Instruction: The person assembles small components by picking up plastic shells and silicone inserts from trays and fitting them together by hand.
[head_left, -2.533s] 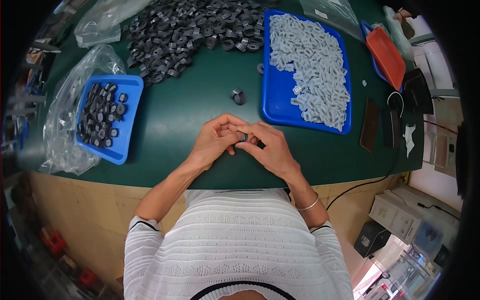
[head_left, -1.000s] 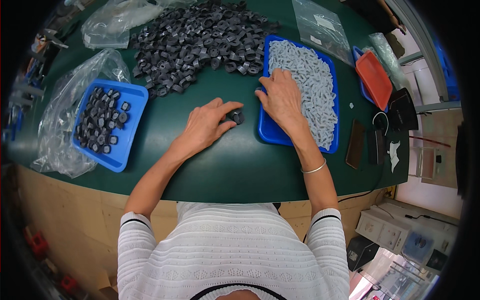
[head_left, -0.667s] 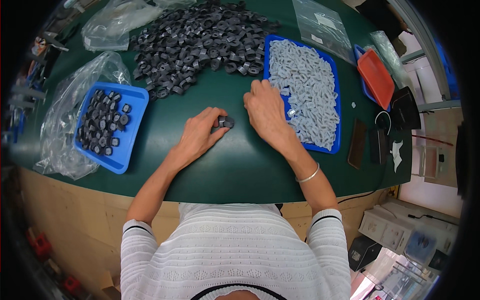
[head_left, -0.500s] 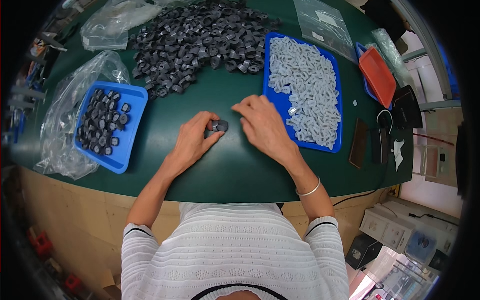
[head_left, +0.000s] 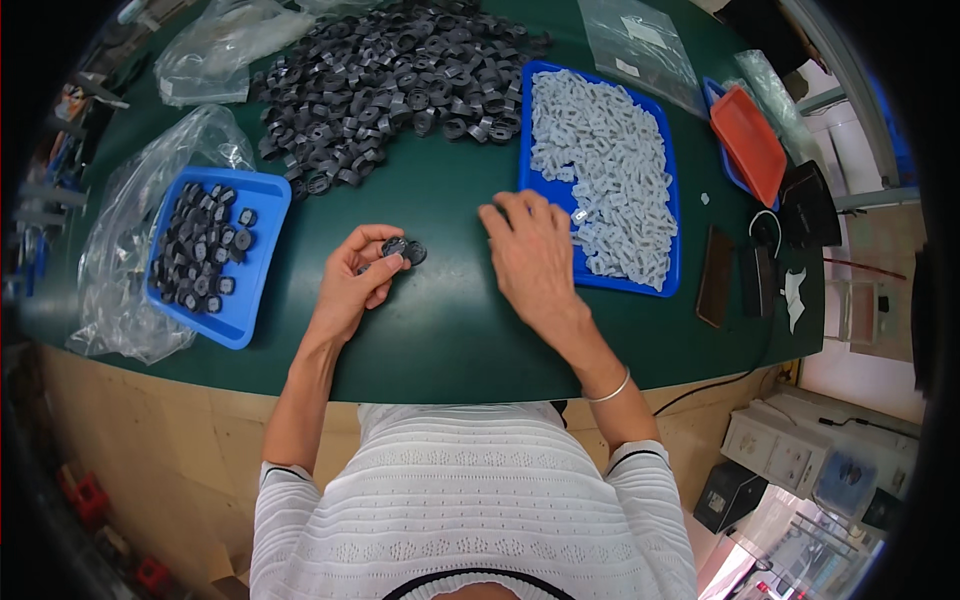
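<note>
Left hand [head_left: 355, 285] pinches a dark ring part [head_left: 403, 250] at its fingertips, right hand [head_left: 530, 255] flat and loose beside the pale-clip tray [head_left: 528, 130]; finished-parts tray [head_left: 262, 250] left of it part-filled, big dark pile [head_left: 390, 75] ahead remains, so likely early-to-mid run.

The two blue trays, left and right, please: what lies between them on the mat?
In the head view, between the left tray and right tray lie the green mat, the left hand holding a dark ring, and the right hand.
</note>
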